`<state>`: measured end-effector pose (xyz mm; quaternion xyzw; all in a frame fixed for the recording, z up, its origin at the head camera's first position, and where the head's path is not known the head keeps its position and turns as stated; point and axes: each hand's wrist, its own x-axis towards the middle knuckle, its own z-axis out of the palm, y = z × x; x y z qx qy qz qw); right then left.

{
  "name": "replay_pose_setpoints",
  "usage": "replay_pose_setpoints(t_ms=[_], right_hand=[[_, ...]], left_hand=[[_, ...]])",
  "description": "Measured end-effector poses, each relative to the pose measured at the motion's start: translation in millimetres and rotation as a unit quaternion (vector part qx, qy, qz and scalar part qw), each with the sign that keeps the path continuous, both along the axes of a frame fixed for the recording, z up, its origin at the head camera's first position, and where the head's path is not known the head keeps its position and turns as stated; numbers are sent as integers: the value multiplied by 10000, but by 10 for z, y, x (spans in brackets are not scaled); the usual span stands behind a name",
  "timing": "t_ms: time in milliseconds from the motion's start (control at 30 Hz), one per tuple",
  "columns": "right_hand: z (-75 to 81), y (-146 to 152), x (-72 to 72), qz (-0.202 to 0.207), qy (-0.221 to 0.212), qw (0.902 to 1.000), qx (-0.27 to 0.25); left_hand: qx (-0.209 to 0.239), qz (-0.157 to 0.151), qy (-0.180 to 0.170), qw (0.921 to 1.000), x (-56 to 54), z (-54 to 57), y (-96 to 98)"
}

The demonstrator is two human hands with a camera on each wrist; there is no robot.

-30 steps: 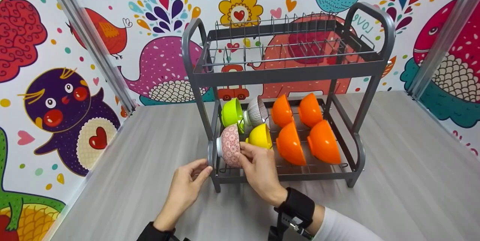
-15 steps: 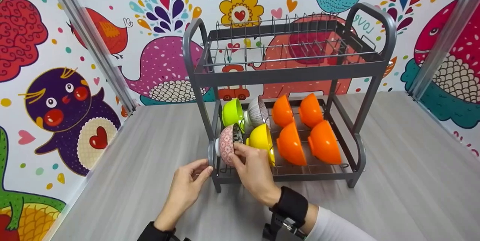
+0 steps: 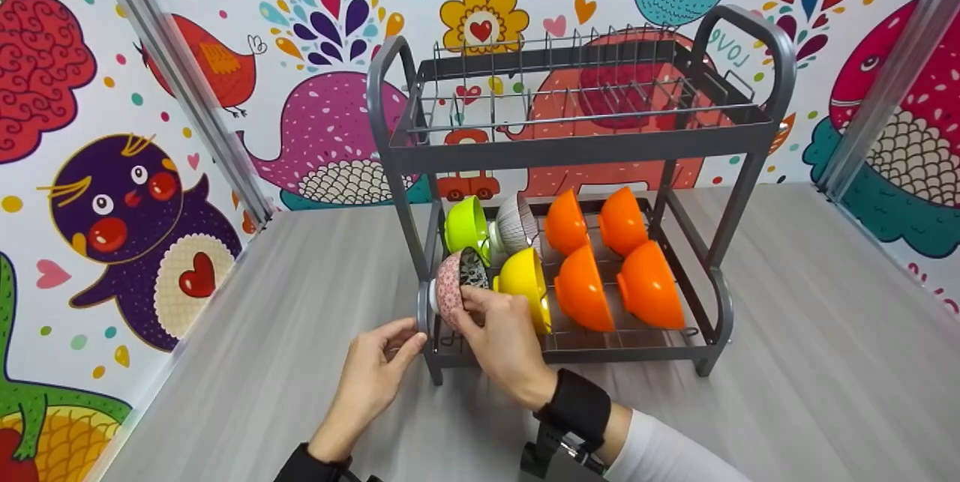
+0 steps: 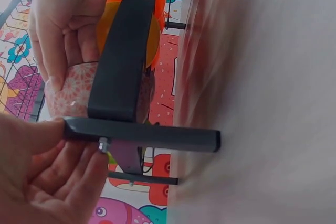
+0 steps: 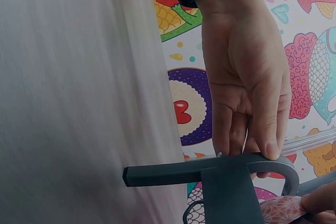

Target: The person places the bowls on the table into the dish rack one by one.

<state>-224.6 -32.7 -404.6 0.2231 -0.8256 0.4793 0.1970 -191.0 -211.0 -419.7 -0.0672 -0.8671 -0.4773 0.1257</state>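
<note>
On the lower tier of a grey two-tier dish rack (image 3: 585, 152), a pink flower-patterned bowl (image 3: 450, 287) stands on its side at the front left. Its dark patterned inside faces right. My right hand (image 3: 514, 347) pinches the bowl's rim between thumb and fingers. With thumb and fingertips, my left hand (image 3: 375, 366) holds the rack's front left leg (image 4: 147, 134). Just right of the pink bowl is a yellow bowl (image 3: 521, 279), partly behind my right hand. Behind them sit a green bowl (image 3: 463, 226) and a striped bowl (image 3: 514, 223).
Several orange bowls, one at the front right (image 3: 651, 285), fill the lower tier's right half. The upper tier (image 3: 570, 111) bears wire dividers. The rack stands on a grey wood-grain table (image 3: 300, 279), before walls (image 3: 322, 10) with cartoon prints.
My right hand has shifted a little left. The pink bowl has turned, so its dark inside shows and more of the yellow bowl is visible. My left hand stays put.
</note>
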Motion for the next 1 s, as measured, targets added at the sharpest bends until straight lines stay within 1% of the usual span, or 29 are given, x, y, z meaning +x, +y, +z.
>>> replay_pose_setpoints(t_ms=[233,467,767,1000], right_hand=[[17,8,-9,70,-96,9999,106],[19,16,-10,88,-86,9998,159],[56,48,-10,288,-191,9989,307],[47,43,-22,170,123,9981,583]], left_hand=[[12,-8,24,10000,1,1,-1],[37,-30,31,10000,-1,-1,-5],[87,-15,-2,10000,2,14,6],[5,13,-68,10000,11,9,8]])
